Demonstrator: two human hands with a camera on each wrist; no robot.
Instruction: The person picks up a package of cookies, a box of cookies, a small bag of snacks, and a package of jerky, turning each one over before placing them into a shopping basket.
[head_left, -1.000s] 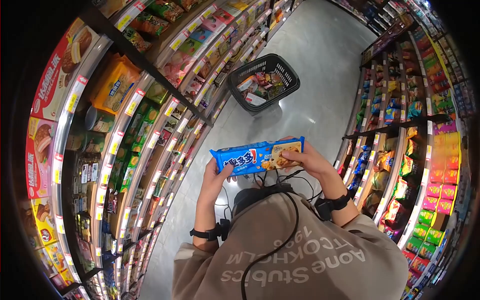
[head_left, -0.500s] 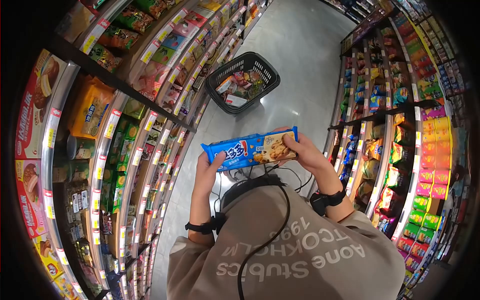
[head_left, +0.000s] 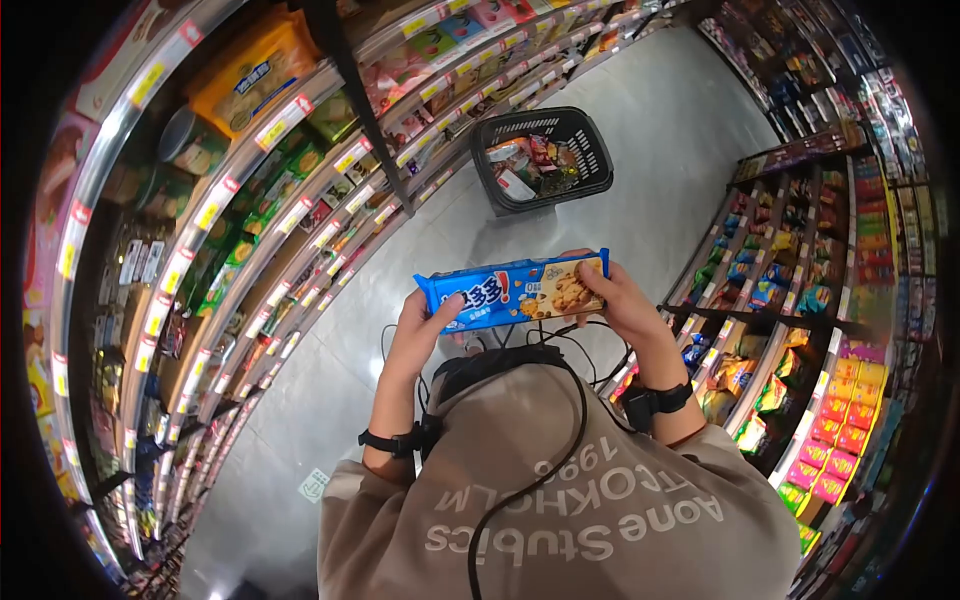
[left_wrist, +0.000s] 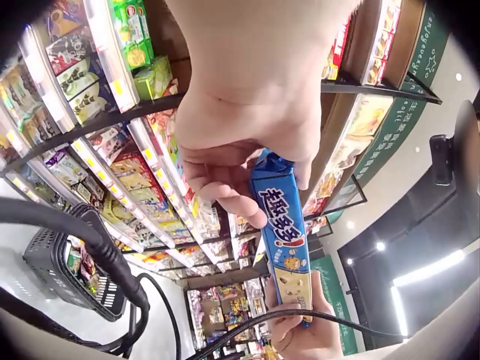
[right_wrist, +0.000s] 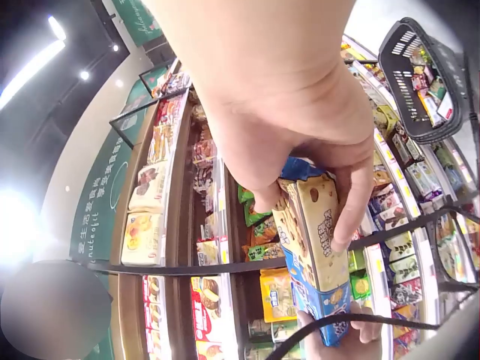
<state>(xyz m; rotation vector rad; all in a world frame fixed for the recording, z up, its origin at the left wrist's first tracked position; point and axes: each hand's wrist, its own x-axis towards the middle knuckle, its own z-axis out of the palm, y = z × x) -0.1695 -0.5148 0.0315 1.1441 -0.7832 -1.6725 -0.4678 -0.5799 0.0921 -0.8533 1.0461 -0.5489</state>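
Observation:
A long blue and tan cookie pack (head_left: 515, 293) lies level between both hands in the head view, its printed face up. The left hand (head_left: 418, 322) pinches the blue end, thumb on top. At the tan end, the right hand (head_left: 622, 298) holds with its thumb over the cookie picture and fingers beneath. In the left wrist view the pack (left_wrist: 281, 225) runs from the left hand (left_wrist: 244, 150) to the other hand at its far end. The right wrist view shows the right hand (right_wrist: 307, 150) gripping the pack (right_wrist: 315, 225) across its sides.
Ahead on the grey floor (head_left: 660, 110) stands a black basket (head_left: 545, 195) holding several packaged snacks. Stocked shelves line the left (head_left: 215, 205) and the right (head_left: 830, 320). Black cables (head_left: 590, 360) hang near the person's waist.
The head view has turned, so shelves and basket sit differently in it; the basket first shifted left, then right. Both hands keep their hold on the pack.

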